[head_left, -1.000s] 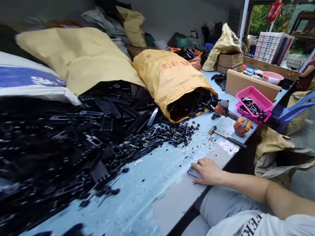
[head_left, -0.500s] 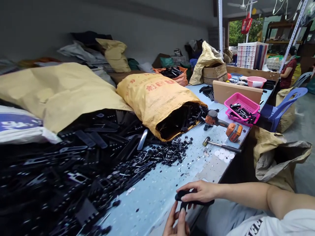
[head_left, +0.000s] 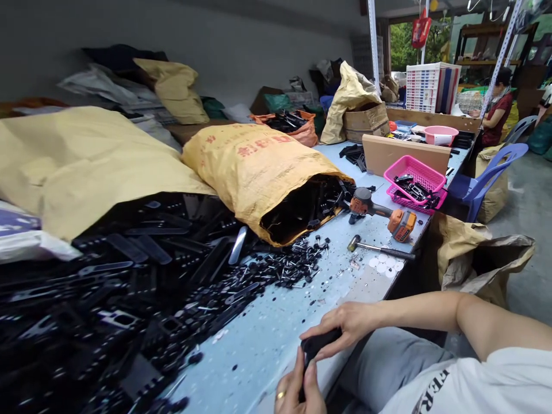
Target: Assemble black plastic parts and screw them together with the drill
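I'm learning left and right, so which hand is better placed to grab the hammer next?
Probably the right hand: it's nearer the hammer; the left hand is farther away. Both hold a black piece, so the right would likely have to let go first.

1 black part (head_left: 319, 342), solid dark all over with a smooth-looking upper face, sits gripped between the right hand (head_left: 351, 322) and the left hand (head_left: 299, 386), by the near edge of the counter (head_left: 254, 356). It slants from upper right to lower left. Dark material also shows lower down, between the left fingers; whether that is the same piece or 1 more cannot be told.
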Motion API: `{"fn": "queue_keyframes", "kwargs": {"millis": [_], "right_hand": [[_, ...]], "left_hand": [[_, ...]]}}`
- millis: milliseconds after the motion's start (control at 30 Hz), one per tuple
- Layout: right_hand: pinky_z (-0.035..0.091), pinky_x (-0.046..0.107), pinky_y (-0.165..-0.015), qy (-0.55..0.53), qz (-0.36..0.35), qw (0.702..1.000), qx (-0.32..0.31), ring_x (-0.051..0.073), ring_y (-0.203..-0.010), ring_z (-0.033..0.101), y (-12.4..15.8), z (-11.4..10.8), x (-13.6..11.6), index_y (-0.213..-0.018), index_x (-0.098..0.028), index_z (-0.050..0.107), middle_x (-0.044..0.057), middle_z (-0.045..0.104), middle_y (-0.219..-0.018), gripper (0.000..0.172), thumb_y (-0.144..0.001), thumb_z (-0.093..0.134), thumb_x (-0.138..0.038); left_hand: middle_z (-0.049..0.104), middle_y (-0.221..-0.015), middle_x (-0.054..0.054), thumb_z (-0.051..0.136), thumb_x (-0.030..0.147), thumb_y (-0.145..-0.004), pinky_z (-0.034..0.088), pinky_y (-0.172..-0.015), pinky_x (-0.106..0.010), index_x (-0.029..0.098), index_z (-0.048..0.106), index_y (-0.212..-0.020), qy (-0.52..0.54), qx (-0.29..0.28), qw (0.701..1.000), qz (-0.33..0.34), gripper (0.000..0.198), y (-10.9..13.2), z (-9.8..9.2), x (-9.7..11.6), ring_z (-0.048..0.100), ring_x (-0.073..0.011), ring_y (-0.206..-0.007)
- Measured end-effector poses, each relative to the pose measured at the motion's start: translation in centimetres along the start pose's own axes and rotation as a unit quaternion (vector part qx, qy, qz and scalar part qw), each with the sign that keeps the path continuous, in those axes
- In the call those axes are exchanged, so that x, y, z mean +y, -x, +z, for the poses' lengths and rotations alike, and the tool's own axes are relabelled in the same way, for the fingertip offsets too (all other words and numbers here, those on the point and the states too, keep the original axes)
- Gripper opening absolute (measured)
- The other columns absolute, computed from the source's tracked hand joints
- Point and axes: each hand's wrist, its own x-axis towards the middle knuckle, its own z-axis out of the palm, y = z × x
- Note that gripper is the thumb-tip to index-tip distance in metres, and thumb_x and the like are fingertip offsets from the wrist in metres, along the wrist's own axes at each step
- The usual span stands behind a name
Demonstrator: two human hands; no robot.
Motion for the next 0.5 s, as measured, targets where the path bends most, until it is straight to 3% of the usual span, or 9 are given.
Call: {"fn": "queue_keyframes", "kwargs": {"millis": [100,233,300,400,500], "right_hand": [[0.044,0.018,-0.082,-0.023,-0.012,0.998,0.054,0.012,-0.088,0.061,-0.3,1.0,-0.5,-0.131,-0.013,0.050,0.009,0.065,-0.100,0.057,-0.083,0.059,-0.043],[0.048,0.021,-0.077,-0.092,0.027,0.984,0.150,0.011,-0.078,0.060,-0.7,2.7,-1.5,-0.132,-0.011,0.049,0.009,0.064,-0.095,0.054,-0.091,0.045,-0.045],[0.049,0.025,-0.079,-0.093,0.040,0.982,0.159,0.014,-0.080,0.060,-0.6,2.8,-2.0,-0.133,-0.013,0.048,0.008,0.064,-0.094,0.054,-0.091,0.044,-0.047],[0.047,0.032,-0.089,-0.081,0.046,0.988,0.126,0.018,-0.094,0.058,-0.1,2.0,-2.5,-0.133,-0.015,0.048,0.010,0.063,-0.102,0.054,-0.090,0.046,-0.047],[0.046,0.035,-0.092,-0.073,0.055,0.988,0.122,0.018,-0.099,0.057,0.2,1.1,-2.9,-0.134,-0.017,0.046,0.011,0.062,-0.109,0.052,-0.091,0.044,-0.046]], "left_hand": [[0.064,-0.088,-0.008,0.046,0.048,-0.084,0.047,-0.076,-0.030,0.015,0.063,-0.113,0.000,0.076,0.997,0.013,0.047,-0.1,0.5,1.4,0.060,-0.0181,-0.080],[0.065,-0.089,-0.008,0.047,0.039,-0.087,0.047,-0.078,-0.030,0.015,0.061,-0.116,0.003,0.154,0.988,0.002,0.040,-0.3,1.0,3.4,0.059,-0.0170,-0.080],[0.065,-0.090,-0.008,0.048,0.035,-0.087,0.048,-0.078,-0.031,0.016,0.062,-0.115,0.013,0.155,0.988,0.020,0.037,-0.7,0.7,3.8,0.059,-0.0169,-0.080],[0.065,-0.088,-0.007,0.050,0.031,-0.086,0.048,-0.076,-0.029,0.017,0.064,-0.111,0.038,0.105,0.991,0.071,0.032,-1.2,-0.2,4.0,0.058,-0.0157,-0.077],[0.064,-0.084,-0.006,0.050,0.027,-0.086,0.049,-0.072,-0.027,0.018,0.065,-0.108,0.054,0.091,0.991,0.077,0.027,-1.3,-0.5,4.8,0.058,-0.0141,-0.076]]}}
